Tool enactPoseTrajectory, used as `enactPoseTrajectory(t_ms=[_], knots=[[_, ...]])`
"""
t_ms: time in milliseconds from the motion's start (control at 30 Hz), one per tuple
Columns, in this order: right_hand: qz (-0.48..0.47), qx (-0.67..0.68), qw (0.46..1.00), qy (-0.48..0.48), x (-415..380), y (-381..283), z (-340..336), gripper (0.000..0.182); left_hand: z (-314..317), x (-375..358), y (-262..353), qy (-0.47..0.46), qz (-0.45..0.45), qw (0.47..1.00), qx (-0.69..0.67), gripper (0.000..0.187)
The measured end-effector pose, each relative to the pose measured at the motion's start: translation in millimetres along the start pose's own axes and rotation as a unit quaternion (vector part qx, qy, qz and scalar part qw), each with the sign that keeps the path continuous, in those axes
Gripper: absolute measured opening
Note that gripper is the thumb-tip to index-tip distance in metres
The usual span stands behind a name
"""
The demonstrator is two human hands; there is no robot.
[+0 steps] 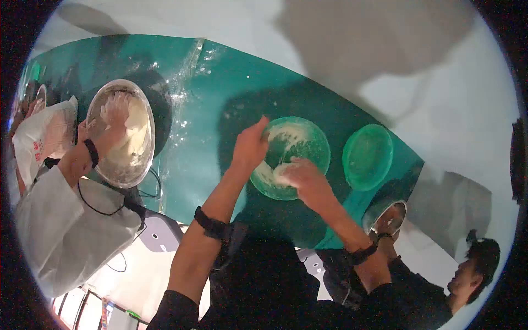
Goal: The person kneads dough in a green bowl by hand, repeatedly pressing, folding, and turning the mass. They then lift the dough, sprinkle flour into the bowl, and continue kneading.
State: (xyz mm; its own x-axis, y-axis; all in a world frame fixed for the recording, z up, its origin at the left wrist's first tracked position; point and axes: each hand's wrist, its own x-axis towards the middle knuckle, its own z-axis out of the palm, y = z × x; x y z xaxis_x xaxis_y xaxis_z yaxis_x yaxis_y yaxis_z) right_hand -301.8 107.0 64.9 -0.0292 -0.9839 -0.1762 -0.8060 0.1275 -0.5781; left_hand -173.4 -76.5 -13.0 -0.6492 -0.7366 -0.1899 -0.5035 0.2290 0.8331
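You're kneading: your right hand [308, 179] is closing around a pale lump of dough [283, 175] inside the translucent green round plastic bowl [313, 137] on the teal table [220, 99]. Your left hand [250, 146] is gripping the bowl's rim, fingers curled. Mid-step, I'd say. Next move needs firm bracing, pressing loose flour in. A co-worker's steel bowl [124, 165] is sitting well apart.

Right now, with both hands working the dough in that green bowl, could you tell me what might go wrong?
1. The green bowl is steadied only by the left hand at its rim while the right hand presses the dough; it could slide or tip on the teal table.
2. A co-worker's metal bowl sits close by, so elbows may collide.
3. The empty green bowl could get knocked.
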Motion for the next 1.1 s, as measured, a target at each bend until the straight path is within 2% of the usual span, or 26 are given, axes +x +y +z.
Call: enactPoseTrajectory(t_ms=[67, 167, 267, 333, 467, 533, 633, 667, 767, 867, 933, 1033, 1100], knots=[[0.098, 0.101, 0.988, 0.06, 7.6, -2.6, -6.2, 0.048, -2.6, -1.8, 2.8, -0.009, -0.018, 1.0, 0.01, 0.028], [0.146, 0.06, 0.973, 0.168, 24.5, -0.2, 11.5, 0.049, -6.8, -2.4, -1.0, -0.022, -0.014, 1.0, 0.016, 0.023], [0.069, -0.054, 0.987, 0.134, 31.7, -8.4, 15.2, 0.06, -2.2, -1.1, -2.5, 0.01, 0.002, 1.0, 0.002, 0.021], [0.14, -0.097, 0.977, 0.126, 42.2, -13.3, 27.0, 0.064, -0.6, -8.0, 3.6, 0.023, -0.029, 0.999, -0.008, 0.023], [0.248, -0.105, 0.949, 0.161, 55.3, -10.7, 70.2, 0.069, 8.0, -10.1, -0.2, 0.082, -0.015, 0.997, -0.002, 0.024], [0.257, -0.139, 0.939, 0.182, 57.3, -27.6, 70.1, 0.07, 10.3, -9.9, -3.5, 0.085, -0.015, 0.996, -0.009, 0.024], [0.277, -0.127, 0.938, 0.165, 55.4, -32.3, 81.8, 0.071, 5.1, -2.7, -0.2, 0.0, -0.053, 0.998, 0.017, 0.022], [0.288, -0.111, 0.938, 0.156, 57.3, -31.1, 86.3, 0.07, 4.0, -0.9, 2.6, -0.002, -0.051, 0.998, 0.019, 0.022], [0.266, -0.144, 0.941, 0.151, 72.2, -17.9, 88.6, 0.054, 5.2, -3.8, 1.5, -0.018, -0.061, 0.998, -0.004, 0.022], [0.236, -0.154, 0.923, 0.262, 78.1, 5.0, 117.3, 0.05, 5.6, 3.7, 2.4, -0.016, -0.069, 0.995, -0.072, 0.023], [0.214, -0.138, 0.932, 0.256, 79.3, 7.1, 122.2, 0.046, 4.1, 1.9, 5.2, 0.021, -0.053, 0.996, -0.073, 0.023], [0.183, -0.121, 0.941, 0.258, 82.7, 18.6, 116.9, 0.04, 8.7, -0.3, 2.3, 0.065, 0.004, 0.998, -0.007, 0.023], [0.139, -0.102, 0.944, 0.281, 90.8, 34.2, 110.2, 0.037, 9.0, 1.3, 0.8, 0.041, 0.007, 0.999, -0.005, 0.023]])
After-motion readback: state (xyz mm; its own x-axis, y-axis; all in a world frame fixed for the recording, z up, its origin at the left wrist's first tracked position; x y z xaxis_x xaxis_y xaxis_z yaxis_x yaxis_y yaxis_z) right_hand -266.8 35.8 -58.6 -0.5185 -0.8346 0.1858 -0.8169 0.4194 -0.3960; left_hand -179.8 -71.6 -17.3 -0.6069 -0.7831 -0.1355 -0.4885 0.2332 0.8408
